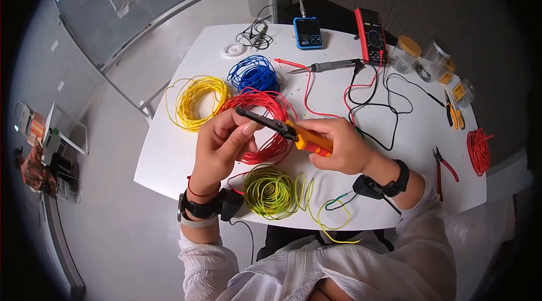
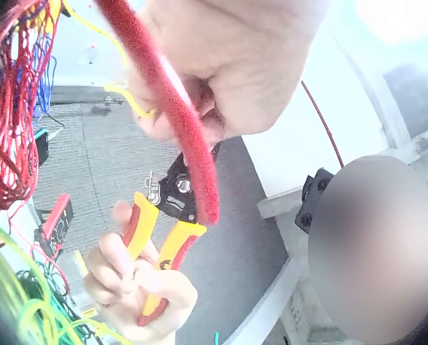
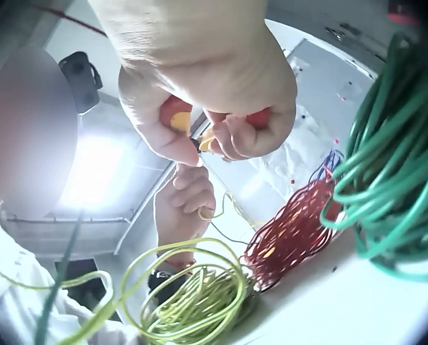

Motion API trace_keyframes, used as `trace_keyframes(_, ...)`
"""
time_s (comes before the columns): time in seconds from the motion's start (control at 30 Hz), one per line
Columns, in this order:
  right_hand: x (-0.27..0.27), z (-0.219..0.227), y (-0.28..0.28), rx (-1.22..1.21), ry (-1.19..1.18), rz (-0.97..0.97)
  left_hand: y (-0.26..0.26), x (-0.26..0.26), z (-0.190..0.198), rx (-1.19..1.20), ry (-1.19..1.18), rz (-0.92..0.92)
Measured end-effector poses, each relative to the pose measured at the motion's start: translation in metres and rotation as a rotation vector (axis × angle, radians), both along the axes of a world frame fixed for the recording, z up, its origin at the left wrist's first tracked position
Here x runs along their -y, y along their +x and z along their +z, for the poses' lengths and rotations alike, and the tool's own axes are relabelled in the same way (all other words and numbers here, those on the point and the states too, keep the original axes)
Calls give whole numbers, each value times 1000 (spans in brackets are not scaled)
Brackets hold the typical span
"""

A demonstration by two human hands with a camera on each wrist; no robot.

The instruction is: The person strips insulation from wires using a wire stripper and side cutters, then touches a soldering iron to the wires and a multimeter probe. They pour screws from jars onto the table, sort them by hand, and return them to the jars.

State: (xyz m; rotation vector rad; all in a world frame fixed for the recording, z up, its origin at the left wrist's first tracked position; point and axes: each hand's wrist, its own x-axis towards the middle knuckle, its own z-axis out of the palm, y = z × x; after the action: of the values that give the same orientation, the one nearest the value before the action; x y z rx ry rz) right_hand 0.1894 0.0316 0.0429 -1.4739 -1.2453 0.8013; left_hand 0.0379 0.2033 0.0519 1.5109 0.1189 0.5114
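Observation:
Raised above the table, a wire stripper with yellow-and-red handles (image 1: 313,142) and black jaws points toward the left hand (image 1: 226,140). The right hand (image 1: 341,145) grips its handles, with fingers curled round both in the left wrist view. The left thumb and fingers are curled together beside the jaw end. A thin yellow wire (image 2: 117,89) runs to the left fingers, which pinch it; its end is hidden. In the right wrist view the wire (image 3: 230,198) loops away from the left hand (image 3: 185,201). The jaws' grip on the wire cannot be made out.
On the table (image 1: 169,160) lie yellow (image 1: 195,103), blue (image 1: 254,75), red (image 1: 276,148) and yellow-green (image 1: 270,191) wire coils. Behind are a soldering iron (image 1: 333,66), blue meter (image 1: 308,33) and red multimeter (image 1: 372,35). Jars, pliers (image 1: 438,171) and another red coil (image 1: 479,151) stand or lie right.

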Motion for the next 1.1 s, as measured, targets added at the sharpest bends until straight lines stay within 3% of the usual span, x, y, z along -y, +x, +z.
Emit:
trace_keyframes(0.07,2,5,-1,332,85,-85,4,2,-3,99,53,-27)
trace_keyframes(0.1,2,4,-1,333,83,-83,4,1,-3,100,52,-26)
trace_keyframes(0.17,1,1,-3,661,245,-296,2,-2,-2,-16,78,-89)
trace_keyframes(0.2,1,2,-2,662,246,-295,2,-1,-2,-15,78,-87)
trace_keyframes(0.27,2,5,1,1094,328,-434,2,1,-5,15,177,-50)
trace_keyframes(0.4,1,2,11,1312,476,-493,3,0,-11,70,257,-92)
trace_keyframes(0.5,-1,-2,1,1116,397,-456,2,3,-4,39,189,-62)
trace_keyframes(0.57,-6,-12,-3,414,358,-222,1,0,-2,23,107,-48)
trace_keyframes(0.6,-5,-8,-3,413,357,-221,2,-1,-3,23,107,-48)
trace_keyframes(0.67,-1,6,-4,-651,-189,54,9,-5,-6,41,43,-35)
trace_keyframes(0.8,-1,2,-2,-783,-168,90,12,-4,-5,24,-6,-32)
trace_keyframes(0.93,-1,1,-4,-677,-106,72,11,-5,-5,43,-30,-55)
trace_keyframes(1.1,1,-3,-7,-979,-144,258,9,-5,-4,91,-110,-137)
